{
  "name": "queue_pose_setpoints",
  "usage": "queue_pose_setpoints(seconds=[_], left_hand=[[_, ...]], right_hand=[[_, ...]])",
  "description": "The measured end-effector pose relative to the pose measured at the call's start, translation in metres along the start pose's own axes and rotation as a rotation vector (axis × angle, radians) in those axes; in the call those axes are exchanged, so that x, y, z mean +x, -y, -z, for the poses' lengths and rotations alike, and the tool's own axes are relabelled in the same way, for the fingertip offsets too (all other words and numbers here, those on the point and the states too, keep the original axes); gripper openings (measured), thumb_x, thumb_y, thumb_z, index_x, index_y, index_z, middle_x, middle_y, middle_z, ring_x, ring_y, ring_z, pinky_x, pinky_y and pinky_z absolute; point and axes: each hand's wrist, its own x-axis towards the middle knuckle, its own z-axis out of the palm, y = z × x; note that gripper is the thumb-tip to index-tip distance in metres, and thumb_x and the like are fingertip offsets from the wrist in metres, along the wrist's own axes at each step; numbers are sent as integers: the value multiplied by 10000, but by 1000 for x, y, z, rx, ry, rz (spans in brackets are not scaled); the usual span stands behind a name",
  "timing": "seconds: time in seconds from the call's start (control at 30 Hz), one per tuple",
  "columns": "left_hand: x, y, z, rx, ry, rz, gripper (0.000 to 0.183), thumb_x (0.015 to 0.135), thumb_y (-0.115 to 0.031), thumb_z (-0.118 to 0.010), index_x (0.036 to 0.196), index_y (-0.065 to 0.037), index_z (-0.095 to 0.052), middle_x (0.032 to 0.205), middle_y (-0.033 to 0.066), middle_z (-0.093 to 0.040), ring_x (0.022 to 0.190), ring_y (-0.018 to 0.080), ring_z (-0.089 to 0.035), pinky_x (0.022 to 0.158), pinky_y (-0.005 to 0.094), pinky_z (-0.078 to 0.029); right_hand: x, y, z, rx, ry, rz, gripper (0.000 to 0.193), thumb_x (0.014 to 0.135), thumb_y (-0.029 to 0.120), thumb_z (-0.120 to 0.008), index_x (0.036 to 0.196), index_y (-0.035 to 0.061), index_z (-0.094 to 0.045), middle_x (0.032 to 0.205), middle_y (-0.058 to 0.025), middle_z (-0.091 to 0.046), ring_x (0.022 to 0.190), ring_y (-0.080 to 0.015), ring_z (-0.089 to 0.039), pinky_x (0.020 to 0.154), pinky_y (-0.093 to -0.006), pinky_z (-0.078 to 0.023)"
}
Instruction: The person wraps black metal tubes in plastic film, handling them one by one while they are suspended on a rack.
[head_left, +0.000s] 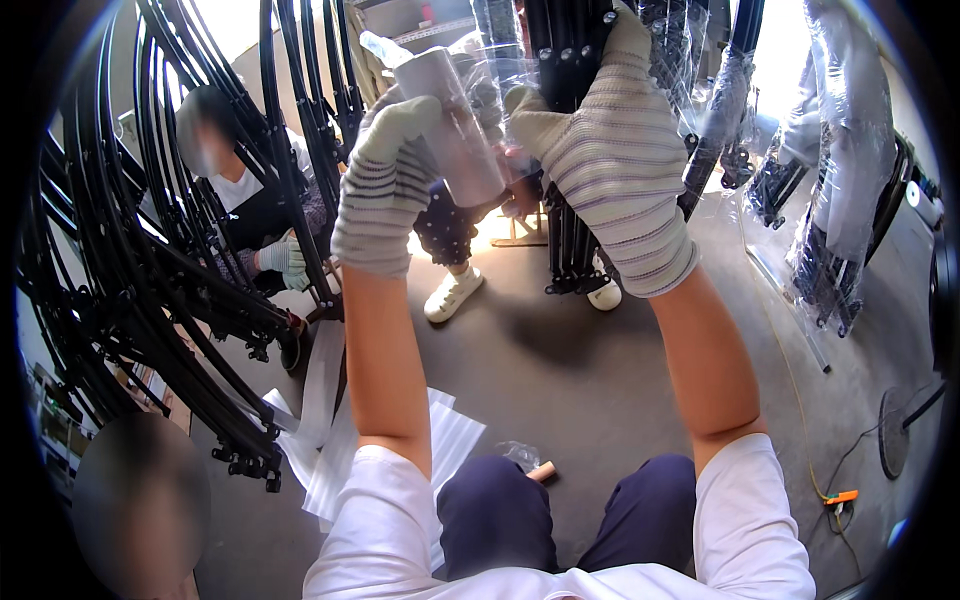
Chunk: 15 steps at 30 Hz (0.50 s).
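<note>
Grey workshop floor below, gloved left hand [385, 185] grips a clear film roll on its grey core [452, 125]; right hand [615, 150] presses film against the partly wrapped black metal frame bundle [572, 240], lower half bare.

Daylight pours in from the top of the view, blown out to white behind the black tubes [200, 200] at upper left and again at upper right; the plastic wrap [850, 130] there glares and loses detail; the grey floor [560, 370] is evenly lit, with a soft shadow under the black frame [570, 150] near its middle; the fisheye bends the tubes toward the rim, where the corners fall to black; two patches at left are blurred; the gloves are sharp.
</note>
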Motion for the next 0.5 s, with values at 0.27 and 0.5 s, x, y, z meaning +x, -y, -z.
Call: queue_pose_setpoints(seconds=[0.27, 0.5], left_hand=[[10, -3, -21, 22, 198, -53, 444, 692, -243, -607, 1022, 30, -491, 837, 125, -592, 721, 200, -605, 667, 326, -524], [-13, -10, -102, 218, -47, -222, 405, 572, -40, -719, 933, -59, -535, 858, 75, -601, 715, 155, -596, 636, 261, -510]], right_hand=[[9, -2, -1, 72, 100, -86, 443, 638, 190, -651, 982, 82, -393, 674, -41, -559, 513, -169, -543, 513, -288, -456], [-3, -26, -8, 370, 200, 16, 584, 693, 189, -627, 1158, 17, -318, 910, -94, -530, 882, -205, -529, 730, -307, -444]])
